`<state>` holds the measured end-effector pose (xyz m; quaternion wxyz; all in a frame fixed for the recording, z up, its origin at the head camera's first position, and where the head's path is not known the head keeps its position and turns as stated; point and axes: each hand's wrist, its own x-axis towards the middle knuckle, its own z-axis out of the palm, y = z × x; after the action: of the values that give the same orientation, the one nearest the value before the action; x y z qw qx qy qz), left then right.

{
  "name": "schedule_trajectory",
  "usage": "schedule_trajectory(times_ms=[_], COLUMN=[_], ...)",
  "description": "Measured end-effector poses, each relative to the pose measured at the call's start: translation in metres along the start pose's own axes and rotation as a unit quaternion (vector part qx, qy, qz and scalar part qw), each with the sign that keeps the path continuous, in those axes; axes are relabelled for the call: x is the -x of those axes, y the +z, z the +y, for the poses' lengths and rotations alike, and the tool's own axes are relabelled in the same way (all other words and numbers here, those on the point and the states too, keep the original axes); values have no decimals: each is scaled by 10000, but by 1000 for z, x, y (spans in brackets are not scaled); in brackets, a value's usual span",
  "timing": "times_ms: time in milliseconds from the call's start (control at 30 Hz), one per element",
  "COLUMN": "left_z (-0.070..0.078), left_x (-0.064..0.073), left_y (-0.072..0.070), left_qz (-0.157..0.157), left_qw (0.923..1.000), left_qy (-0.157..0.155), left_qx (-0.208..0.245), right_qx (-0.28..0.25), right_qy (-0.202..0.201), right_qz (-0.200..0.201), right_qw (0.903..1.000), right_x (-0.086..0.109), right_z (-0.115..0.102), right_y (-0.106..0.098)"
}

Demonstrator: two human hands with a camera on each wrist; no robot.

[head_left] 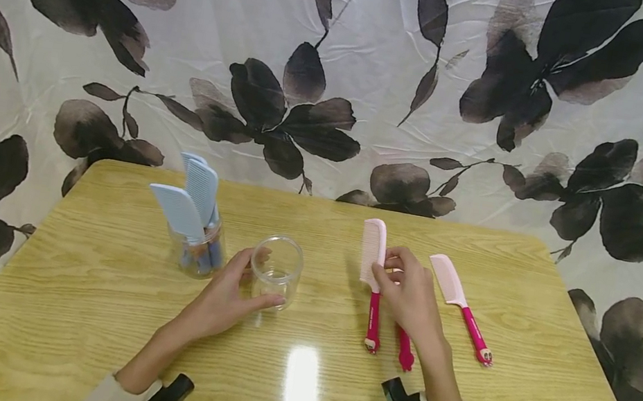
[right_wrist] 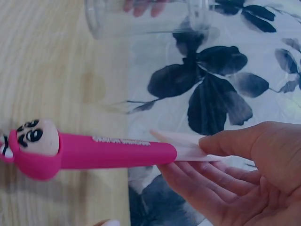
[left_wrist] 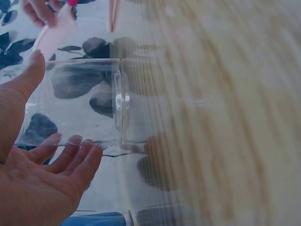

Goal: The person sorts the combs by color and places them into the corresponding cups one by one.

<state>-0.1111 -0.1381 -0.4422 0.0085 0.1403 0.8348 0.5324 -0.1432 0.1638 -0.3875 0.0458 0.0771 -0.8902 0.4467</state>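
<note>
My left hand [head_left: 226, 301] is around a clear glass cup [head_left: 277, 267], thumb on one side and fingers on the other; the cup stands upright. In the left wrist view the fingers [left_wrist: 84, 162] lie along its wall. My right hand [head_left: 410, 295] pinches a pink comb [head_left: 373, 251] between thumb and fingers, near where the teeth part meets the magenta handle. That handle [right_wrist: 113, 150] ends in a cartoon head, tilted over the tabletop. A second pink comb [head_left: 403, 350] lies partly hidden under the right hand. To its right rests a third pink comb [head_left: 462, 307].
Left of the glass cup stands a clear jar [head_left: 203, 259] holding several light blue combs [head_left: 200, 188], teeth ends up. The wooden table [head_left: 55, 327] meets a flower-patterned cloth [head_left: 339, 91] at its back edge. Light glares on the table's front middle.
</note>
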Motion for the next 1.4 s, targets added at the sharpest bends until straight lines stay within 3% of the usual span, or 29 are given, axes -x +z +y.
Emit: schedule_trajectory(times_ms=[367,733,1400], left_z=[-1,-3,-3], left_x=[1,2,1], left_y=[0,1,1], left_qz=[53,24,28], left_qw=[9997,9999,9996], left_qy=[-118,6,-85], left_qx=[-195,-129,-265], right_qx=[-620,-1599,-2838], right_qy=[18,39,-608], right_qz=[135,510,1376], right_qw=[9980,9858,9470], right_x=[-2,-8,-15], right_z=[-12,-28,-57], right_y=[-1,-2,1])
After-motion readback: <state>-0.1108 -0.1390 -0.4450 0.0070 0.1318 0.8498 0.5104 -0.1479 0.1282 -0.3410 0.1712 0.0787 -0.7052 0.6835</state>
